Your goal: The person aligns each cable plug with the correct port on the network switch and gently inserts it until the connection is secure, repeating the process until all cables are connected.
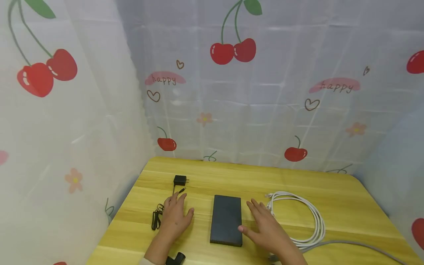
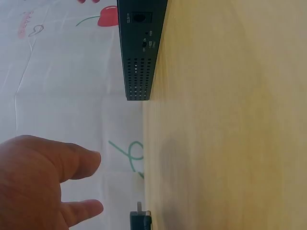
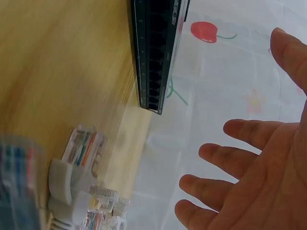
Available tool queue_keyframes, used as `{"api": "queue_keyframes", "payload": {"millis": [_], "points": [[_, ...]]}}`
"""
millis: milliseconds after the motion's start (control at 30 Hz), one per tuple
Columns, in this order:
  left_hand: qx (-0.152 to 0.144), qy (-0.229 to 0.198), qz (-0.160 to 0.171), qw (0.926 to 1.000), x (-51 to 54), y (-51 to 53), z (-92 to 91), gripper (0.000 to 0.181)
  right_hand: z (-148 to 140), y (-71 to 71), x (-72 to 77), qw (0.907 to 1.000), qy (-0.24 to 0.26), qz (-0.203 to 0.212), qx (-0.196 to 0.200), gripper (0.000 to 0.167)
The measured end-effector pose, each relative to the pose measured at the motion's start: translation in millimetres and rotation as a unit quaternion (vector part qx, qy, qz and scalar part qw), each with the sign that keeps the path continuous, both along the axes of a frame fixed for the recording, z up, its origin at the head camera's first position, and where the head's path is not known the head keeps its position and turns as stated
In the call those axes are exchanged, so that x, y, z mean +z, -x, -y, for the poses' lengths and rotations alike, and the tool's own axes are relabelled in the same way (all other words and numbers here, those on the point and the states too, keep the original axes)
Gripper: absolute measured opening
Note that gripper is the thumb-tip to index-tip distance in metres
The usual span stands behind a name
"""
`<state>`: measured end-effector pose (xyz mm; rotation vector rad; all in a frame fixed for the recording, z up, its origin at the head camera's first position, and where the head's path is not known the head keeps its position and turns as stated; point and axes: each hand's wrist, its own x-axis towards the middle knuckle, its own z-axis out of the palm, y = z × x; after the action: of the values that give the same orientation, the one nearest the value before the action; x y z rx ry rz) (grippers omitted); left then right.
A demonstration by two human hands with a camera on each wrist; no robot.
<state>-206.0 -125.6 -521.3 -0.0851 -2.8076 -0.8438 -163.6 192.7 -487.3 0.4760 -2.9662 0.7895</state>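
one flat black box (image 1: 226,221), laid on the wooden table (image 1: 258,176) between both hands, long sides running near to far. on its left side: a round power socket (image 2: 139,17), a small switch, a field of vent holes (image 2: 137,79). on its right side: a row of ports (image 3: 154,62). one left hand (image 1: 175,217), left of the box, empty, fingers extended and parted, thumb toward the box but apart from it. one right hand (image 1: 266,228), just right of the box, likewise empty, fingers spread, a gap before the box in the right wrist view. hands well apart from each other. one black power adapter (image 1: 180,180), far left, prongs to the right; black cord (image 1: 155,221), bundled just left of the left hand. one black angled piece (image 1: 179,258), near left, partly hidden by the left wrist. one coil of white cable (image 1: 319,224), right; clear plugs (image 3: 86,148) with coloured wires, close to the right hand. one grey cable (image 1: 361,243), near right. behind: pale curtain (image 1: 248,92), cherry-printed, lettered "happy".
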Motion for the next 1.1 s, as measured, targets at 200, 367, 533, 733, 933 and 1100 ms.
{"api": "queue_keyframes", "payload": {"millis": [200,367,533,733,933,1100], "points": [[0.019,-0.001,0.003,0.9998,-1.3,0.5,1.4,0.063,-3,0.1,0.7,1.0000,0.009,0.002,0.002,0.087],[0.021,-0.008,0.014,0.9996,-1.7,0.9,2.1,0.064,-4,0.0,0.3,1.0000,0.009,0.003,-0.001,0.086],[0.031,0.013,0.042,0.9986,-4.0,1.6,3.0,0.065,-6,-1.1,0.9,0.9999,0.013,0.006,0.001,0.087],[0.035,0.019,0.037,0.9985,-5.4,1.9,6.2,0.060,-6,-1.9,0.6,0.9999,0.010,0.011,0.001,0.086],[0.049,0.053,-0.009,0.9974,5.1,-0.1,10.8,0.050,-6,-1.6,2.3,0.9999,0.008,0.010,-0.002,0.086],[0.080,0.071,0.042,0.9934,7.8,-0.5,13.3,0.049,-8,-1.9,0.5,0.9999,0.006,0.008,-0.005,0.085]]}}
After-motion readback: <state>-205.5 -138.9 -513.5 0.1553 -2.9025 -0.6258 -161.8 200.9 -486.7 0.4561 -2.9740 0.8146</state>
